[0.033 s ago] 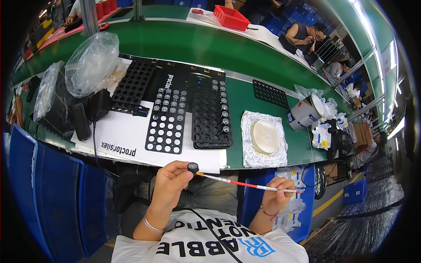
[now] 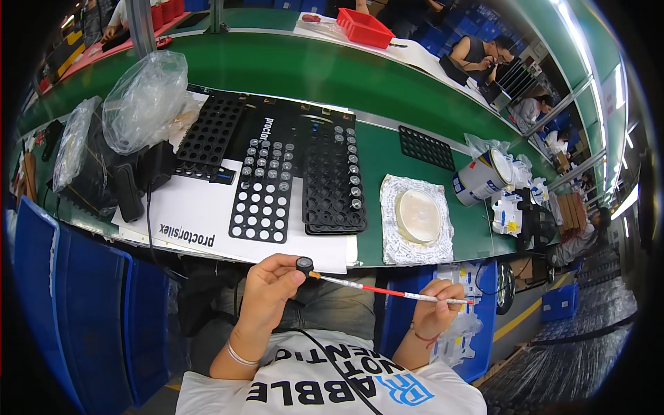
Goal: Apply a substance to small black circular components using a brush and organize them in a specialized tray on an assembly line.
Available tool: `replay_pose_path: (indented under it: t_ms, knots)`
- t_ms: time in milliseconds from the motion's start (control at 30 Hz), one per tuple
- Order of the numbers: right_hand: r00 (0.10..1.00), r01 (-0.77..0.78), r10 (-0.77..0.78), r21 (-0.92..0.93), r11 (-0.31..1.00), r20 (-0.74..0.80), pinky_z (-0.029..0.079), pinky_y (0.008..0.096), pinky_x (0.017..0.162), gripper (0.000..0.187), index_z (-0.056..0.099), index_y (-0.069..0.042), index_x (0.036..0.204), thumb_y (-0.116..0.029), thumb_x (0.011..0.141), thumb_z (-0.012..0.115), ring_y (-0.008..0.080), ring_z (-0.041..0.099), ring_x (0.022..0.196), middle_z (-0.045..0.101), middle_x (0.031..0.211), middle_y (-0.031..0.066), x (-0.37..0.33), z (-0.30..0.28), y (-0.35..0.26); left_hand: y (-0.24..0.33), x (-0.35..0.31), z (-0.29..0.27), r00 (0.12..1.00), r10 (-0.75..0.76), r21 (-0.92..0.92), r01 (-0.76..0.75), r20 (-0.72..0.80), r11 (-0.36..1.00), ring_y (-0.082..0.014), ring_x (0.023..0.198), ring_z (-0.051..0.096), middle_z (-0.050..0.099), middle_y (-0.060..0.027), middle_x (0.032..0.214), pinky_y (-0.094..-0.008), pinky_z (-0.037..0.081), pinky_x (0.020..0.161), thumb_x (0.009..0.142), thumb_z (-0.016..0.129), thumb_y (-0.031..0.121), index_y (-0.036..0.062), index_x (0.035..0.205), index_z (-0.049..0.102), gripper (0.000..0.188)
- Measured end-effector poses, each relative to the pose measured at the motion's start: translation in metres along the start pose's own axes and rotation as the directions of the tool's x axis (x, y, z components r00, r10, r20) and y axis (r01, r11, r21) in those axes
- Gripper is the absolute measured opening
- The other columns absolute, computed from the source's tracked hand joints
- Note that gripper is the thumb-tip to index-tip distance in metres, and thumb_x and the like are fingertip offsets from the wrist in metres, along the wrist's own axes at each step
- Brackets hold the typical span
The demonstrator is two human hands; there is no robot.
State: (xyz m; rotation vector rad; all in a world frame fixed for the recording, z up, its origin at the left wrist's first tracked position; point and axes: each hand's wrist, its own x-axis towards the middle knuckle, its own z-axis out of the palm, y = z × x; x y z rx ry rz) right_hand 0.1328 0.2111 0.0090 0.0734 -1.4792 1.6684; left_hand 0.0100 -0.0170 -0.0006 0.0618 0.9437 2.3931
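Observation:
My left hand [image 2: 271, 285] pinches a small round black part [image 2: 304, 264] between thumb and fingertips, just off the table's near edge. In my right hand [image 2: 438, 304] is a thin paintbrush [image 2: 387, 291] with a red and white handle, pointing left. Its brown bristle tip meets the side of the black part. Beyond my hands lies a black tray [image 2: 259, 220] with round holes, holding white discs in its near rows and clear-topped pieces farther back. To its right, a black tray stack [image 2: 332, 200] carries several clear-topped pieces along its right column.
A shallow round dish [image 2: 419, 216] with pale contents sits on a printed white cloth. Behind it stands a metal can [image 2: 482, 178]. Empty-holed black trays [image 2: 211, 131] and a clear plastic bag [image 2: 146, 104] lie at left. Blue bins [image 2: 86, 311] stand below. Other people work farther off.

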Motion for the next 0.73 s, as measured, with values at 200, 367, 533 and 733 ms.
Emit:
replay_pose_path:
  t_ms: [200, 367, 533, 733]
  knots:
    - [1.000, 0.013, -0.012, -0.018, 1.000, 0.016, 0.036, 0.0219, 0.052, 0.021, 0.043, -0.004, 0.077, -0.016, 0.075, 0.060, 0.0147, 0.042, 0.057, 0.050, 0.069, 0.0110, 0.001, 0.001, 0.000, -0.001, 0.000, 0.001, 1.000, 0.010, 0.026, -0.009, -0.007, 1.000, -0.0027, 0.062, 0.048, 0.061, -0.0062, 0.081, -0.0136, 0.032, 0.049, 0.074, 0.062, 0.000, -0.0021, 0.094, 0.055, 0.021]
    - [1.000, 0.012, -0.012, -0.017, 1.000, 0.017, 0.037, 0.0226, 0.054, 0.019, 0.044, -0.003, 0.077, -0.013, 0.075, 0.059, 0.0151, 0.043, 0.058, 0.050, 0.070, 0.0116, 0.002, -0.004, 0.001, -0.001, 0.000, 0.001, 1.000, 0.007, 0.011, -0.007, 0.006, 1.000, -0.0026, 0.061, 0.048, 0.061, -0.0069, 0.082, -0.0134, 0.032, 0.048, 0.074, 0.062, 0.000, -0.0018, 0.094, 0.056, 0.021]
    - [1.000, 0.003, -0.003, 0.013, 1.000, -0.009, 0.037, 0.0224, 0.055, 0.018, 0.044, -0.003, 0.077, -0.011, 0.075, 0.059, 0.0153, 0.044, 0.060, 0.051, 0.071, 0.0118, 0.003, -0.006, 0.002, -0.002, 0.000, 0.000, 0.999, -0.016, -0.015, 0.017, 0.032, 1.000, -0.0023, 0.059, 0.047, 0.062, -0.0084, 0.084, -0.0141, 0.030, 0.047, 0.075, 0.063, 0.000, -0.0025, 0.096, 0.056, 0.022]
    - [0.994, 0.015, -0.020, -0.045, 0.999, -0.108, 0.042, 0.0254, 0.054, 0.019, 0.048, -0.002, 0.076, -0.015, 0.074, 0.061, 0.0179, 0.050, 0.060, 0.055, 0.071, 0.0138, 0.002, -0.011, 0.004, -0.005, 0.000, -0.007, 0.992, -0.029, -0.050, 0.035, 0.120, 0.998, -0.0040, 0.064, 0.051, 0.062, -0.0126, 0.091, -0.0146, 0.029, 0.046, 0.076, 0.062, 0.002, -0.0011, 0.102, 0.056, 0.027]
